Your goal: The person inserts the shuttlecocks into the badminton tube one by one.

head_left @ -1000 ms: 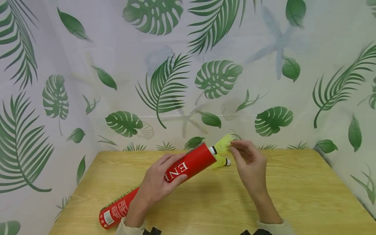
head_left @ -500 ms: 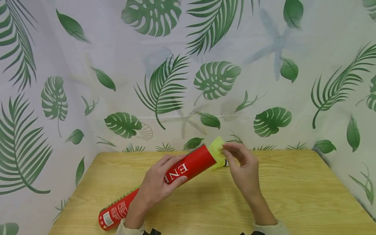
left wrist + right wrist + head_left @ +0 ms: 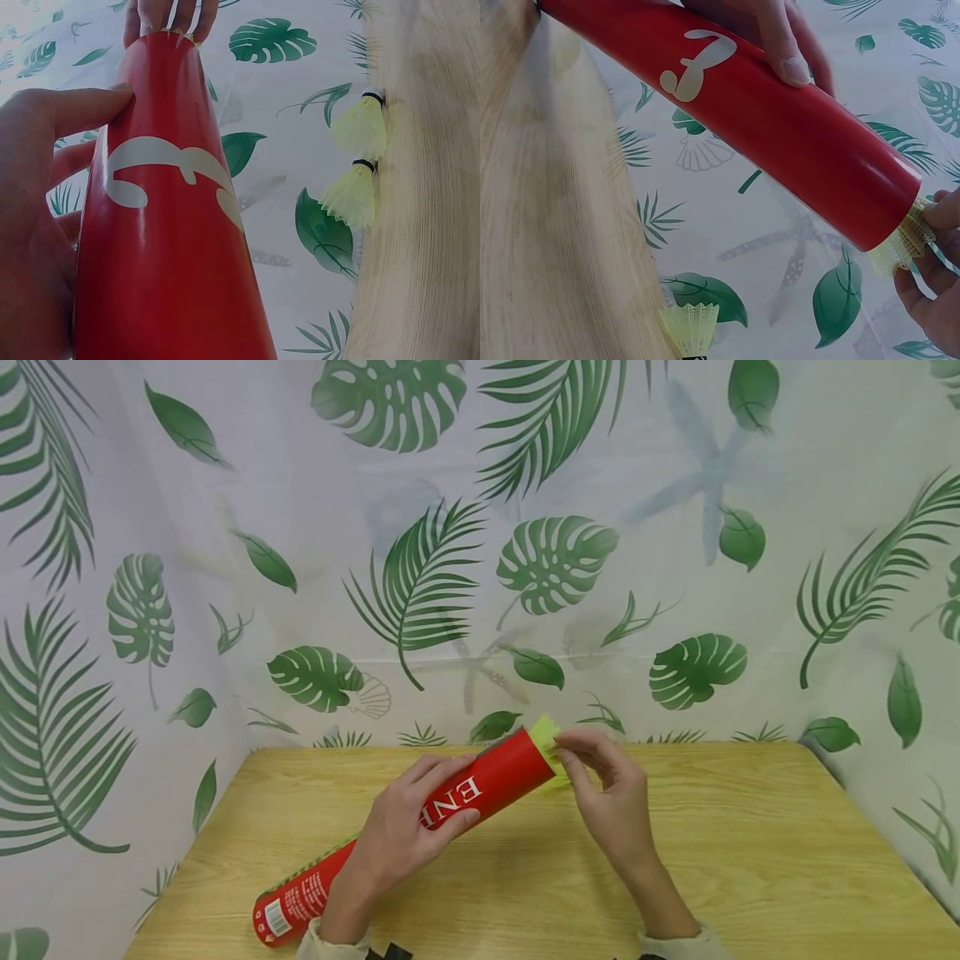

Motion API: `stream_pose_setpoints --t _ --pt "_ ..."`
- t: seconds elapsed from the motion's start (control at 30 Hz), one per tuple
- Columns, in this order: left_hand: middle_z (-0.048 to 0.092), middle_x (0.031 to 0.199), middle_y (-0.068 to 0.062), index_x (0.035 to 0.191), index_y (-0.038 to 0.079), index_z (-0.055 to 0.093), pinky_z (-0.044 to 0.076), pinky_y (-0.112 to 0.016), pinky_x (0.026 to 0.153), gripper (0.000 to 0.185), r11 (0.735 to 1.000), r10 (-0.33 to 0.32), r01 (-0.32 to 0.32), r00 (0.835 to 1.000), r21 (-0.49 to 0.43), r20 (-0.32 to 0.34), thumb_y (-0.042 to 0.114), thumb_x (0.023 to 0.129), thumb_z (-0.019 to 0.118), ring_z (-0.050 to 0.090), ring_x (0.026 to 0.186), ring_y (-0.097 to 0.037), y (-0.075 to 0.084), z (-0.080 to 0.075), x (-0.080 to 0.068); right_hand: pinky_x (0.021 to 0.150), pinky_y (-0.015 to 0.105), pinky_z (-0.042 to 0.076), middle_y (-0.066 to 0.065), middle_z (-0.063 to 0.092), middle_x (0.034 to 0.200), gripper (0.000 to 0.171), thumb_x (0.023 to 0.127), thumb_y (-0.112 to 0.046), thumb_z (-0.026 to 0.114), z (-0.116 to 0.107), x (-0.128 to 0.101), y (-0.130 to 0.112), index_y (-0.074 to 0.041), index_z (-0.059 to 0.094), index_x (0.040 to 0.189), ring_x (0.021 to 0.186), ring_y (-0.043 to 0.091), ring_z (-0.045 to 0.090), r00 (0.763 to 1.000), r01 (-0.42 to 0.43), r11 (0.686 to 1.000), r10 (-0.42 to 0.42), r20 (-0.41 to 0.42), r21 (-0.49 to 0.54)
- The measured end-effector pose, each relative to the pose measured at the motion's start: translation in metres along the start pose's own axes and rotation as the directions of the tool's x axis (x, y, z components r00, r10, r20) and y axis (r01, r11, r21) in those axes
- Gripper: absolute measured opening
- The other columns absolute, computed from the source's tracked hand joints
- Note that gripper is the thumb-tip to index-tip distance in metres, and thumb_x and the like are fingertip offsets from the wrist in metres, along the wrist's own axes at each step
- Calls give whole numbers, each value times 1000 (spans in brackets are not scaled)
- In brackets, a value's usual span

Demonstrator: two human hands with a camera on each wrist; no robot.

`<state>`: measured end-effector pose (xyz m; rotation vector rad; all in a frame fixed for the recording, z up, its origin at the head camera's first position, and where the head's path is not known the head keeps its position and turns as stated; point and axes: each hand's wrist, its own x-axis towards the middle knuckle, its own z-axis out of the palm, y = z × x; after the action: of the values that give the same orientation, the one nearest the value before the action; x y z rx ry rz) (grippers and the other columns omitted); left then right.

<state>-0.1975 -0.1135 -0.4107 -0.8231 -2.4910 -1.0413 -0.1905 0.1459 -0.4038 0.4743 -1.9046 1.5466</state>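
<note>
A long red tube [image 3: 504,781] with white lettering slants up to the right in the head view, its lower end near the table's front left. My left hand [image 3: 408,818] grips it round the upper half, thumb along the near side. At the tube's upper mouth, my right hand [image 3: 611,802] pinches the skirt of a yellow shuttlecock [image 3: 906,240] between thumb and fingers. Most of that shuttlecock is inside the tube; only its skirt's rim shows. In the left wrist view, two more yellow shuttlecocks, one upper [image 3: 361,126] and one lower [image 3: 351,196], lie on the table.
The light wood table [image 3: 750,843] runs back to a white cloth backdrop [image 3: 480,468] printed with green leaves. Behind the tube's mouth, the loose shuttlecocks are mostly hidden from the head view by the tube and right hand.
My right hand has moved left toward the tube, pushing the shuttlecock in from its cork at the mouth to only the skirt's rim showing. The left hand and tube have stayed nearly still.
</note>
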Motion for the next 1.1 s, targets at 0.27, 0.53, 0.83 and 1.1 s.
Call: stream_pose_setpoints --t 0.27,0.53,0.83,1.1 --pt "60 128 14 143 40 57 57 -32 80 59 1000 2 -2 1000 -11 -1 38 89 79 60 107 -10 0 0 0 93 26 54 11 73 108 21 92 13 66 3 -2 -2 2 71 109 101 12 69 1000 -3 999 2 13 40" --pt "59 129 15 144 41 56 57 -32 81 58 1000 -3 3 1000 -13 10 40 90 78 60 109 -10 1 -1 0 90 25 55 14 72 108 23 92 15 65 4 -2 0 2 71 110 99 14 70 999 -14 996 11 37 83" --pt "60 128 14 144 39 56 57 -32 81 58 1000 8 -8 1000 -11 2 40 90 78 60 107 -10 0 -1 -1 89 24 55 12 72 109 22 94 13 64 5 -4 -1 2 70 111 98 15 69 997 -30 997 24 79 75" --pt "60 128 13 143 38 57 57 -32 81 57 1000 17 -17 1000 -8 -6 40 90 78 61 107 -10 0 -1 -1 88 23 55 10 72 111 19 98 8 62 4 -5 -1 1 70 113 98 15 70 992 -56 997 51 114 46"
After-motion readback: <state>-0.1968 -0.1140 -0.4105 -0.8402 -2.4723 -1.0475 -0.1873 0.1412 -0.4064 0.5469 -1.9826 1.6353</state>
